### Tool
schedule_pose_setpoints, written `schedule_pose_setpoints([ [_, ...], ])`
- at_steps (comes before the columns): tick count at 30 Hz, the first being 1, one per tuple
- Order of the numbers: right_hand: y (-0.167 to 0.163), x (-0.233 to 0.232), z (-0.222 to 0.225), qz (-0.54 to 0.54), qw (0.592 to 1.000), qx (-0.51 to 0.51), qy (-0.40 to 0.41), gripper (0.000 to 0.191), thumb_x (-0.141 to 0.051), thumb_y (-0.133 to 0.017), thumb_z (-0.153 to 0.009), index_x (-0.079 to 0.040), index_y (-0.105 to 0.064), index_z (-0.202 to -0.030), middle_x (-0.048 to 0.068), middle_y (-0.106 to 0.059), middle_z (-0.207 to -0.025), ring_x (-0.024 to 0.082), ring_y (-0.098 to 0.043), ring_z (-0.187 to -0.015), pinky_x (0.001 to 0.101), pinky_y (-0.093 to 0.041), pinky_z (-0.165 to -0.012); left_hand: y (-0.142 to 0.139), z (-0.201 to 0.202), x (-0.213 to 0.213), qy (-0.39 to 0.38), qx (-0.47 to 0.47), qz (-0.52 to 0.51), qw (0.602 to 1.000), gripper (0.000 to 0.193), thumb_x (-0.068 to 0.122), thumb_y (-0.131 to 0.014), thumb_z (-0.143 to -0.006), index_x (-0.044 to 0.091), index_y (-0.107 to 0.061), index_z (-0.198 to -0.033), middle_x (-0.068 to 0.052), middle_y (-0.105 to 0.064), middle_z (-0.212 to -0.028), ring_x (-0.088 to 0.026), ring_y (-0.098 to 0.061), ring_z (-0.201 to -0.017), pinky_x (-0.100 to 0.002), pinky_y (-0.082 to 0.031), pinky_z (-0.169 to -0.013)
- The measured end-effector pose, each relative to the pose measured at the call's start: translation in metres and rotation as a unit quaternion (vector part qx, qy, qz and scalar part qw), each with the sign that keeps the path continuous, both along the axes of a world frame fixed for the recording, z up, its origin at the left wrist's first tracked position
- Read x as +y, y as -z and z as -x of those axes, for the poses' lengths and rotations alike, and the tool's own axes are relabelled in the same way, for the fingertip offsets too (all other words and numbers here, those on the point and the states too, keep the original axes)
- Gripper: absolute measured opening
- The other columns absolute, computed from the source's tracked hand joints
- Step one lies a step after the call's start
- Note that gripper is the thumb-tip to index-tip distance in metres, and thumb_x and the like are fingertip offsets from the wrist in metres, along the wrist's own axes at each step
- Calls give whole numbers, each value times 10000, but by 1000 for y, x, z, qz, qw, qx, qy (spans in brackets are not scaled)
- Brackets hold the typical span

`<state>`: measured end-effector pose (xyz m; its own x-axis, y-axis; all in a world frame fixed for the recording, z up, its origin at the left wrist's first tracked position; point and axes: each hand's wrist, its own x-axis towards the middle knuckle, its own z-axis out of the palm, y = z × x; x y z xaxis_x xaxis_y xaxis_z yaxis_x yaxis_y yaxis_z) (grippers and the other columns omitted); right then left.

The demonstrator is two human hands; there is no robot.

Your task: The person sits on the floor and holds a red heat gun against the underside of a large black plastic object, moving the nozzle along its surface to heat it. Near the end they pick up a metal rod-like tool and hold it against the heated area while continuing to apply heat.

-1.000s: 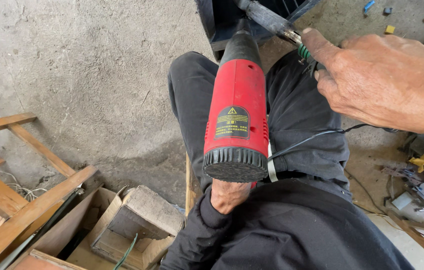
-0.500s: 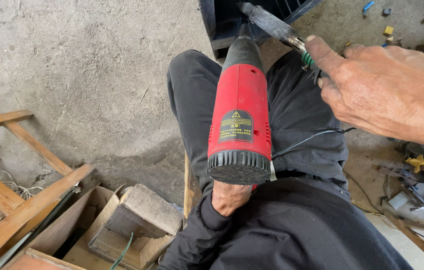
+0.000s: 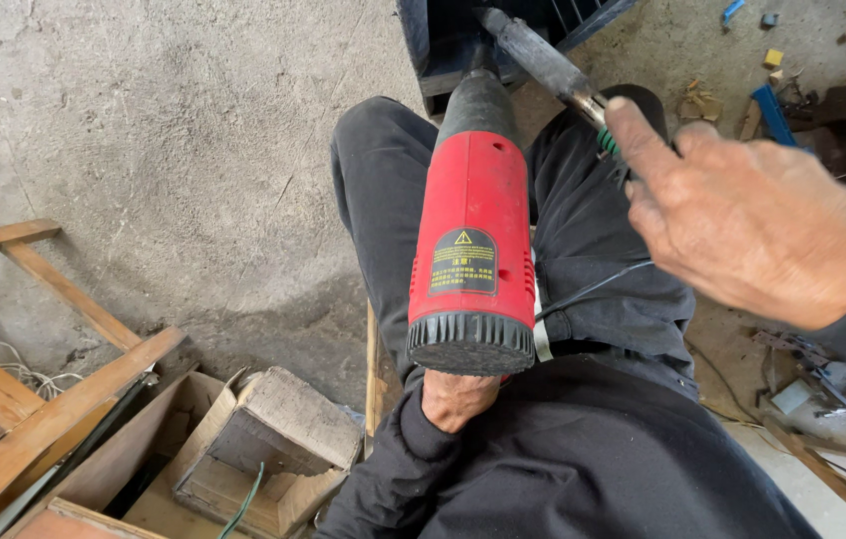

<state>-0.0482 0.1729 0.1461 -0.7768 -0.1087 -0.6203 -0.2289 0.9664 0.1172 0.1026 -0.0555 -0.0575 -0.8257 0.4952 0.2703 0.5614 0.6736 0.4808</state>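
So my left hand (image 3: 455, 397) grips the red heat gun (image 3: 473, 235) upright over my lap, while my right hand (image 3: 752, 225) pinches a dark sleeved wire (image 3: 543, 55) just by its nozzle.

A rough grey concrete floor (image 3: 174, 130) is carrying everything here. At lower left, pale wooden slats (image 3: 39, 399) are lying on it, crossing each other at angles, with a tangle of thin white wire (image 3: 19, 374) sitting just beside them. Near the bottom edge an open cardboard box (image 3: 159, 469) is resting on the floor, and a weathered wooden block (image 3: 283, 414) is leaning at its rim. At far right, small scraps (image 3: 772, 100) and metal bits (image 3: 822, 384) are lying scattered over the dirt.
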Motion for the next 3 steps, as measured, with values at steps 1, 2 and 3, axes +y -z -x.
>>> schedule_pose_setpoints([
  [1, 2, -2, -2, -2, 1000, -8, 12, 729, -326, -508, -1015, -40, -266, -1641, 225, -660, -929, 360, -707, -664, 428, -596, -592, 2, 0, 1, -4, 17, 4, 1000, 531, 165, -644, -949, 117, -559, -1472, -108, -560, -1471, -324, -535, -1381, -575, -397, -1187],
  [2, 5, -6, -5, -2, 1000, -17, 23, 739, -326, -505, -1017, -31, -248, -1645, 229, -653, -941, 353, -705, -645, 422, -596, -568, 4, -1, 1, -2, 15, 3, 1000, 540, 171, -649, -945, 117, -553, -1473, -115, -553, -1473, -334, -531, -1381, -590, -389, -1187],
  [3, 7, -10, -9, -2, 999, -28, 35, 749, -326, -502, -1019, -22, -231, -1649, 234, -646, -953, 347, -704, -625, 416, -596, -544, 6, -3, 0, -1, 11, 3, 1000, 548, 177, -653, -940, 116, -547, -1474, -123, -547, -1475, -344, -527, -1381, -605, -382, -1186],
])
